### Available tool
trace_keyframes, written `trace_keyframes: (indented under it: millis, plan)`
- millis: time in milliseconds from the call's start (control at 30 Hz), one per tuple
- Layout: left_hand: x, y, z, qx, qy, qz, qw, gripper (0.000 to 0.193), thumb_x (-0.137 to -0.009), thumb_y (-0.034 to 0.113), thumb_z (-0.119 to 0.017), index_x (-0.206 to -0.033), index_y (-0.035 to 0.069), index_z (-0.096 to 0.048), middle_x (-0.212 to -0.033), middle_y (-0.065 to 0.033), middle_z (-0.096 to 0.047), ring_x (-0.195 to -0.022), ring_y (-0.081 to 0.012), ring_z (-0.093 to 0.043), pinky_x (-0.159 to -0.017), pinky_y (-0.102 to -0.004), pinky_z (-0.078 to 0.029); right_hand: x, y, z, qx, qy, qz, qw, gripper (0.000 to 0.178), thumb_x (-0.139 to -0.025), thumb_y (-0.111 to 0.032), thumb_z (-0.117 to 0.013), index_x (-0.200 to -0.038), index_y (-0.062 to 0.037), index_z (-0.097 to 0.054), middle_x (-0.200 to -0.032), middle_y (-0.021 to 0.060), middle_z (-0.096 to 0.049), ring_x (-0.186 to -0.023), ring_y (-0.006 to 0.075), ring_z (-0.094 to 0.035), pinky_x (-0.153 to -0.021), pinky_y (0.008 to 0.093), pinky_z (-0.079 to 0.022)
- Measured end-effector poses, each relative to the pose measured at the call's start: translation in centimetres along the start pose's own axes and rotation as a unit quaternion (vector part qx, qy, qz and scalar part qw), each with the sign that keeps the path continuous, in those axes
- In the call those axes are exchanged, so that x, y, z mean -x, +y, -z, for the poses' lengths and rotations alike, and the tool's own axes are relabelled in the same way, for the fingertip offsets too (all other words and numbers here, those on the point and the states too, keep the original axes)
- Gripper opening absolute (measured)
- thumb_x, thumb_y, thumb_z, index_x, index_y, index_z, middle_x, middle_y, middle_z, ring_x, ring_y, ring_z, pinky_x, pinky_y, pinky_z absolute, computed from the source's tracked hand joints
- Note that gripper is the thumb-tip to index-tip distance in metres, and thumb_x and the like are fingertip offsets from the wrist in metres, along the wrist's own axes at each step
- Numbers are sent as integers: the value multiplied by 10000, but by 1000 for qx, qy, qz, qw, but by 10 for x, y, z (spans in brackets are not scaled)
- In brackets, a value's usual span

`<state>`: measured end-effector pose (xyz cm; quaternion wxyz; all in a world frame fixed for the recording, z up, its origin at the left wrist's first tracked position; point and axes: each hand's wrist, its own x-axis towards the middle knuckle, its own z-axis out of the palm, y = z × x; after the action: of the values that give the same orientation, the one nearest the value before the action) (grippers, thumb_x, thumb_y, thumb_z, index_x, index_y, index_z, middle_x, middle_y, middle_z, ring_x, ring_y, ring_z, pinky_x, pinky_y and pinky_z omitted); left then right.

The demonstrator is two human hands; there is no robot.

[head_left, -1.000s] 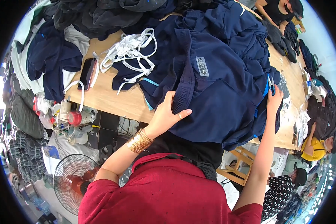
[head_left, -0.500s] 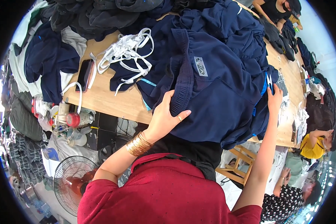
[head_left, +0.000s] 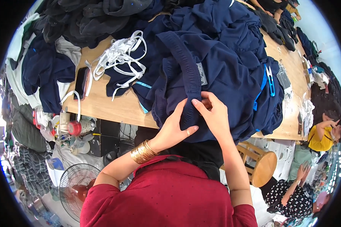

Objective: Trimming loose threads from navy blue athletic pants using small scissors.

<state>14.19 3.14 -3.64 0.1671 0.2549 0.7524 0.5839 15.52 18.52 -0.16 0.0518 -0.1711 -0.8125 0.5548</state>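
the left hand (head_left: 174,126) and the right hand (head_left: 212,113) meet on the thick ribbed waistband (head_left: 185,72) of a navy garment (head_left: 231,79). each grip is closed on that band: left fingers under and around its near end, right fingers pinching it from above, the 2 hands touching. the garment lies on top of a heap of other navy clothes at the near edge of the wooden desk (head_left: 110,108), part of it hanging over the edge toward the person. a grey label (head_left: 202,73) sits just beside the band. blue snips (head_left: 269,77) rest on the cloth to the right, a tangle of white cords (head_left: 119,56) and a phone (head_left: 80,81) to the left. a likely risk: pulling the band could drag the loose pile off the edge, or tip the snips off the shifting cloth.
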Motion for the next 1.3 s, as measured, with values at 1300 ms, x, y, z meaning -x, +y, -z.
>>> trace_keyframes:
  millis: [1300]
  plan:
    - [-25, 61, 6, 431, -52, 129, 891, 231, -845, 54, -635, -1066, -6, -605, -971, -43, -637, -893, -93, -579, -845, -252, -453, 51, 4, 54, -298, -107, 8, 949, 155, -820, -5, -635, -974, 11, -632, -889, 5, -499, -825, 84, -502, -764, 220, -404]
